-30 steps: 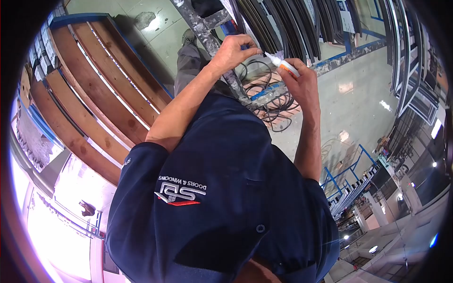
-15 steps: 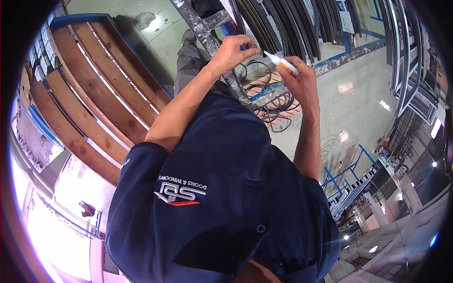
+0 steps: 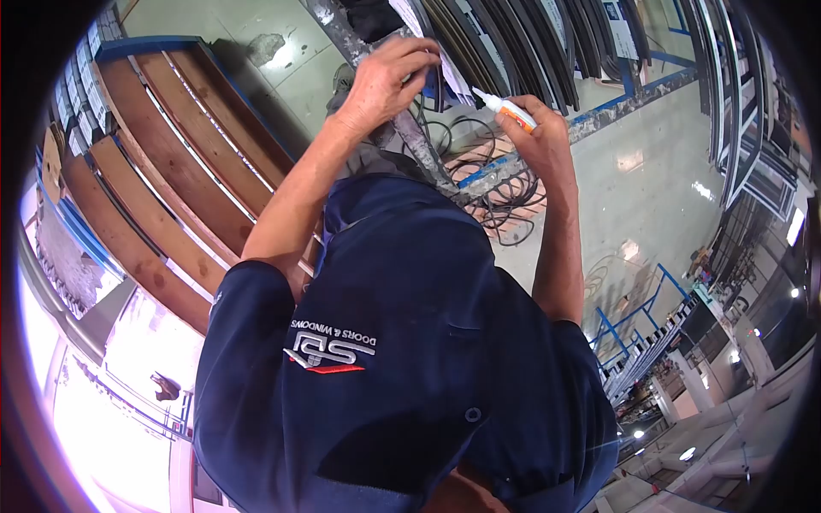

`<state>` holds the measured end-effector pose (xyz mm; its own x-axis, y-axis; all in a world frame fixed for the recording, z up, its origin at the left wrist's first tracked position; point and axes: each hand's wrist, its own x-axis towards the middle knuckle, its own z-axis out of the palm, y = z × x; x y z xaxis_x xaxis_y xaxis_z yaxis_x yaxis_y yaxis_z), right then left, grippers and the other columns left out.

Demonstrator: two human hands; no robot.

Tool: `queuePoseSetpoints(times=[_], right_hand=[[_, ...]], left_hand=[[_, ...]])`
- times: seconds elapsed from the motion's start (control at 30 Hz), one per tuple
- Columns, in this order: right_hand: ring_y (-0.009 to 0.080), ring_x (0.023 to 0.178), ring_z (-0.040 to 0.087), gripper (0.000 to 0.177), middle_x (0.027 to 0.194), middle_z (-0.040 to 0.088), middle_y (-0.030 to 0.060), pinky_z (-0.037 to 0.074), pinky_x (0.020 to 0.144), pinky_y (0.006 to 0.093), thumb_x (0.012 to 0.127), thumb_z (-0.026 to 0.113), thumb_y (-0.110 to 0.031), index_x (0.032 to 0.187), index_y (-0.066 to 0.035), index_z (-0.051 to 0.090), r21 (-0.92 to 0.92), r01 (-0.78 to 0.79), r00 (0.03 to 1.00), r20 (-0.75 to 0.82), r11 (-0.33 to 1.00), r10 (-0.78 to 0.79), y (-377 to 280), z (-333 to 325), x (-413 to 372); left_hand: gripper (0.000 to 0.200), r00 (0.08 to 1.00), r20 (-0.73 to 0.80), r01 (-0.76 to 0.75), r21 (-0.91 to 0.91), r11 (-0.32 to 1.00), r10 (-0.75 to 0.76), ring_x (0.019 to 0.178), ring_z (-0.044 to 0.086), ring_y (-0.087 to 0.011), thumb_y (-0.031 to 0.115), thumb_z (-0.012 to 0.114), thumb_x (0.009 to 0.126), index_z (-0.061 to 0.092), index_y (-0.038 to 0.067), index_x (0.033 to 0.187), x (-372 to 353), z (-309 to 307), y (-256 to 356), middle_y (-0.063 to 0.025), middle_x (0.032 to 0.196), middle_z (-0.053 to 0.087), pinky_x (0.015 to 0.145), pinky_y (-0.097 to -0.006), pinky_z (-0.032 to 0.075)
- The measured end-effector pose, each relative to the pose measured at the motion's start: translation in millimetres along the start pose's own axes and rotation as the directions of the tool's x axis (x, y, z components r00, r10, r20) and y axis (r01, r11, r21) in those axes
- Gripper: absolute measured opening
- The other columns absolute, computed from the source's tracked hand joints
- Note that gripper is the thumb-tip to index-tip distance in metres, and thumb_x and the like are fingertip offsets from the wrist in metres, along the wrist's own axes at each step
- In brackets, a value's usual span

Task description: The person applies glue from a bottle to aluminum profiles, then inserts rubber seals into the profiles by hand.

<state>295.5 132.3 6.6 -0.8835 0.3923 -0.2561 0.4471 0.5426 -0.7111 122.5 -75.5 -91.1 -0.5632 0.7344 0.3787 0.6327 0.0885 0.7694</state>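
our left hand (image 3: 385, 83) has moved off the nozzle (image 3: 486, 97), leaving it free, whether its fingers (image 3: 416, 61) hold something we cannot tell, while our right hand (image 3: 547, 143) grips the white bottle (image 3: 517, 117) near the dark strips (image 3: 506, 56).

- Shirt (image 3: 402, 256): navy blue, short-sleeved, with a round button (image 3: 472, 415) on the front.
- Emblem (image 3: 332, 345), left chest: embroidered silver-grey letters, a red stroke, and the pale words "DOORS & WINDOWS".
- Left sleeve (image 3: 248, 303): small pale marking at the outer edge.
- Trousers (image 3: 376, 160): grey.
- Left hand (image 3: 385, 84) and right hand (image 3: 544, 135): bare, like both forearms (image 3: 295, 201).
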Motion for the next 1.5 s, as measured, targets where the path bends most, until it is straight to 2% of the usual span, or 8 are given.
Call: queuePoseSetpoints(times=[0.17,0.3,0.7,0.83,0.87,0.97,1.1,1.5], right_hand=[[0.0165,0.081,0.07,0.031,0.089,0.074,0.0146,0.055,0.073,0.0318,0.089,0.079,-0.017,0.11,0.004,0.07,0.143,-0.018,0.991,-0.128,0.99,0.037,12.2,2.3,-18.3],[0.0124,0.08,0.065,0.036,0.09,0.072,0.0072,0.052,0.074,0.0276,0.093,0.076,-0.022,0.117,0.004,0.067,0.366,-0.201,0.947,-0.166,0.909,0.276,-11.0,-6.7,-47.5],[0.0131,0.079,0.064,0.043,0.096,0.073,0.015,0.05,0.072,0.0252,0.095,0.075,-0.026,0.124,0.003,0.06,0.79,0.176,0.858,-0.415,0.587,0.302,-61.4,2.0,-32.4],[0.0142,0.079,0.064,0.041,0.101,0.074,0.0179,0.05,0.075,0.0252,0.094,0.076,-0.02,0.123,0.003,0.06,0.779,0.266,0.808,-0.501,0.568,0.309,-97.8,-5.2,-6.3],[0.0129,0.08,0.064,0.038,0.103,0.074,0.0152,0.051,0.075,0.0248,0.093,0.076,-0.017,0.122,0.002,0.062,0.737,0.249,0.801,-0.521,0.629,0.294,-105.0,-6.9,0.6],[0.0103,0.082,0.063,0.032,0.101,0.074,0.0095,0.05,0.075,0.0249,0.093,0.075,-0.015,0.119,0.0,0.065,0.613,0.027,0.817,-0.469,0.789,0.336,-131.0,-5.1,27.6],[0.0112,0.083,0.064,0.025,0.092,0.072,0.007,0.052,0.076,0.0274,0.091,0.077,-0.016,0.108,0.0,0.07,0.317,-0.076,0.793,-0.556,0.945,0.25,-145.7,8.9,72.6],[0.0141,0.071,0.067,0.025,0.082,0.072,0.0116,0.052,0.067,0.0298,0.09,0.077,-0.016,0.107,0.001,0.07,0.107,-0.023,0.846,-0.528,0.994,0.076,-161.2,-14.4,125.6]], left_hand=[[0.054,0.923,0.306,-0.353,0.429,0.831,0.234,0.136,0.049,-0.0287,0.003,0.072,0.076,0.068,0.019,0.128,37.3,-21.2,5.0,-0.0075,0.14,0.058,0.117,-0.0497,0.034],[0.039,0.858,0.379,-0.455,0.253,0.854,0.346,0.127,0.053,-0.0308,0.004,0.072,0.078,0.066,0.012,0.117,55.7,-21.5,-13.3,-0.0085,0.13,0.061,0.109,-0.0457,0.042],[0.033,0.665,0.476,-0.668,0.034,0.743,0.576,0.124,0.054,-0.0351,0.008,0.07,0.077,0.06,0.004,0.109,101.1,-33.8,-30.7,-0.0159,0.133,0.058,0.107,-0.0478,0.041],[0.022,0.901,0.351,-0.126,-0.351,0.928,0.255,0.097,0.066,-0.0313,0.007,0.065,0.096,0.061,-0.002,0.115,119.9,-44.7,-17.2,-0.0148,0.109,0.066,0.086,-0.0364,0.053],[0.024,0.879,0.476,0.283,-0.456,0.844,-0.037,0.082,0.066,-0.0214,0.01,0.059,0.103,0.061,-0.004,0.122,125.8,-48.1,-15.5,-0.0106,0.093,0.067,0.078,-0.0307,0.053],[0.031,0.816,0.538,0.568,-0.682,0.461,-0.21,0.071,0.057,-0.011,0.018,0.051,0.109,0.061,-0.004,0.128,153.0,-58.0,-23.3,-0.0052,0.083,0.065,0.066,-0.026,0.049],[0.03,0.788,0.56,0.615,-0.723,0.314,-0.254,0.06,0.051,-0.0094,0.023,0.052,0.11,0.062,-0.002,0.123,170.3,-72.2,-24.5,-0.0048,0.074,0.061,0.056,-0.025,0.042],[0.025,0.766,0.574,0.625,-0.77,0.126,-0.288,0.055,0.056,-0.0111,0.02,0.055,0.107,0.065,-0.003,0.106,176.1,-88.8,-33.0,-0.0098,0.074,0.067,0.051,-0.0248,0.043]])
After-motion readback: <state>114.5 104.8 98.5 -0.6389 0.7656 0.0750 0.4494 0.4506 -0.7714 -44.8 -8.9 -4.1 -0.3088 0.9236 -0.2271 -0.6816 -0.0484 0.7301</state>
